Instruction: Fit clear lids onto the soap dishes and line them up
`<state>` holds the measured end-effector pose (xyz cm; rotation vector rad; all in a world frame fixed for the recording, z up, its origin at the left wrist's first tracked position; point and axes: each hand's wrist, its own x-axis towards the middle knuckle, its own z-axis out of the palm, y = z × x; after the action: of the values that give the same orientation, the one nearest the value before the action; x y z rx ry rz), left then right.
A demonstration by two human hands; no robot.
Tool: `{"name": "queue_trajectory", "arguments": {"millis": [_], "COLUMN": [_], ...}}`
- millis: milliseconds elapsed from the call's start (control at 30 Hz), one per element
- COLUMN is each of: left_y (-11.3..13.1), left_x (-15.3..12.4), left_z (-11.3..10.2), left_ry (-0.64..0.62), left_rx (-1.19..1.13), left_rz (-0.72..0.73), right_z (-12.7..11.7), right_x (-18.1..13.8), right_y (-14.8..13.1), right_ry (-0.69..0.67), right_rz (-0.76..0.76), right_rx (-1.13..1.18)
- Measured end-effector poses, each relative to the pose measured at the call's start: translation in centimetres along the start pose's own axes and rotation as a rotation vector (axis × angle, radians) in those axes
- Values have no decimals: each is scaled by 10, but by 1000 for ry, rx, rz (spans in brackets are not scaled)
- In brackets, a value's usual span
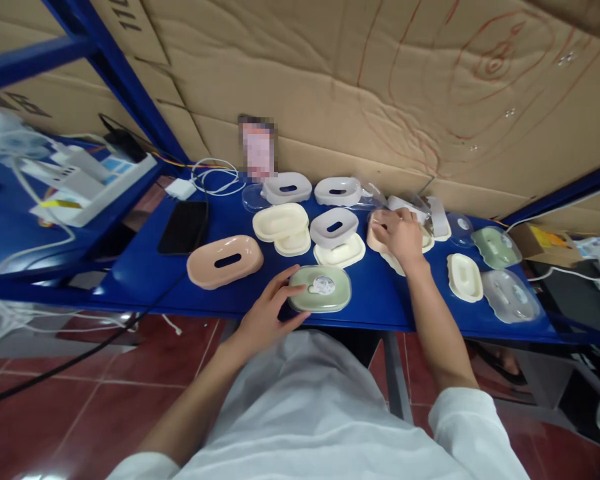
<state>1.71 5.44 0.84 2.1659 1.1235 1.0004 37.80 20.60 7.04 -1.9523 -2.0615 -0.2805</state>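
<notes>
My left hand (266, 312) curls round the left end of a pale green soap dish (336, 300) with a clear lid and a round sticker, near the table's front edge. Its fingers and thumb rest on opposite edges. Farther to the right, my right hand (406, 239) reaches over a peach soap dish (377, 238), with fingers closed on its top; the fingertips are partly hidden. Cream trays (397, 265) lie beneath and beside that hand. Between the hands sit a grey slotted soap dish (323, 230) and a cream tray (347, 255).
Another peach dish (200, 270) lies left, near a black phone (183, 228). Grey dishes (300, 193) line the back by a propped phone (258, 150). Clear lids (513, 300) and a green dish (495, 248) lie right. Cardboard (305, 80) walls the back.
</notes>
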Motion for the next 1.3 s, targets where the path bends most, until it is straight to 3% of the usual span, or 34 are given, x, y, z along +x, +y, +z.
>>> {"name": "queue_trajectory", "arguments": {"millis": [100,233,333,433,600,767,967,1100,1300], "left_y": [1,0,-3,-5,-6,-8,-6,-4,-5], "left_x": [0,-1,-2,-2,-1,-3,-3,-2,-3], "left_z": [-2,-3,-1,1,1,4,1,0,0], "left_ry": [-6,-34,-38,7,-46,31,43,-24,-8], "left_rx": [-10,-36,-81,-91,-61,-53,19,-3,17], "left_rz": [0,-23,-47,-71,-31,25,-60,-56,-46], "right_z": [-16,-40,-40,-29,-20,-27,-34,-30,-18], "right_x": [-22,-86,-139,-169,-169,-162,-148,-152,-155], "right_y": [-1,-21,-48,-69,-92,-117,-88,-70,-78], "right_ry": [145,318,219,40,-82,68,-115,-90,-41], "right_rz": [-57,-188,-388,-550,-578,-438,-512,-389,-309], "right_rx": [169,418,602,755,698,473,627,702,601]}}
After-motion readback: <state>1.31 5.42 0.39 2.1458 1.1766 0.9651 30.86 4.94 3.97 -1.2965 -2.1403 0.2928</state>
